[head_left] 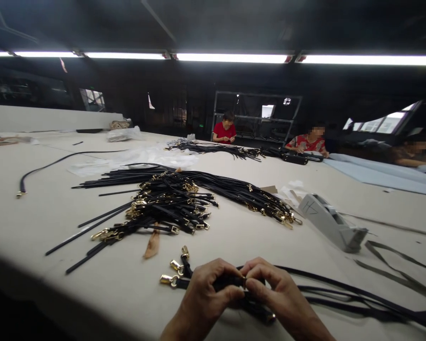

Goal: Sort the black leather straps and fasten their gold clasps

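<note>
Both my hands meet at the near side of the table over black straps. My left hand (209, 293) is closed on a black strap (223, 283), thumb and fingers pinching it. Opposite it, my right hand (273, 284) pinches the same strap near a small gold-coloured buckle-like piece (244, 282), mostly hidden by the fingertips. Gold snap hooks (168, 280) stick out to the left of my left hand on strap ends. Long black straps (341, 294) run off to the right past my right wrist.
A large pile of black straps (163, 208) with gold buckles and hooks lies beyond my hands. A tape dispenser (332, 222) stands at right, near loose olive-grey strips (397, 274). Clear plastic bags (135, 158) lie farther back. Several people sit along the far side; one wears a red shirt (224, 132).
</note>
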Action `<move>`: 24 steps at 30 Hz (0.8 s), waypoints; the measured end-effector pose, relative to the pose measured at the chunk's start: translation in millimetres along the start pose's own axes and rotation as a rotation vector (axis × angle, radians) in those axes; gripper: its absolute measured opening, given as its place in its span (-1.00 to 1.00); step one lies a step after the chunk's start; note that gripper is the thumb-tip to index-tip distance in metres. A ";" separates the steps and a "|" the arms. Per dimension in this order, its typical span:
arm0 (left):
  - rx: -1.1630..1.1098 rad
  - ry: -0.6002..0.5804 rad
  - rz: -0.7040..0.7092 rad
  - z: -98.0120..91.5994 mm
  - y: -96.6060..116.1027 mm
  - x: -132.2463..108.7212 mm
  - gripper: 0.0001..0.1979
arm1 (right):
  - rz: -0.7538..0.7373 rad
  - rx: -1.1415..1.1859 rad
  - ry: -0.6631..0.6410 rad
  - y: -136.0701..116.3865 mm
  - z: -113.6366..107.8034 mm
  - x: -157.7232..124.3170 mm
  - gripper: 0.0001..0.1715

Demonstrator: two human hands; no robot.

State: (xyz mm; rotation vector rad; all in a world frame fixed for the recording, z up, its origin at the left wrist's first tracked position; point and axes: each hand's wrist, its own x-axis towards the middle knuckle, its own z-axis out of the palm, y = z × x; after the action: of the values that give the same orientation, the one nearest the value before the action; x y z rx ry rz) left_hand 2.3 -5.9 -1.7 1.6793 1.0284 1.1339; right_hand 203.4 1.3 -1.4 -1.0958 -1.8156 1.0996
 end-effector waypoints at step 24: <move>-0.057 -0.103 -0.143 -13.6 -7.3 4.9 -0.83 | -0.480 -0.635 0.052 -19.7 15.9 8.3 -0.93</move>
State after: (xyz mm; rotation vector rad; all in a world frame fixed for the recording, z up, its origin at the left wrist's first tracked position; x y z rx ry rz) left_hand -10.7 3.5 -4.0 1.5762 1.0239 0.9658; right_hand 180.6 -1.0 12.2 -0.9245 -2.2921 0.2074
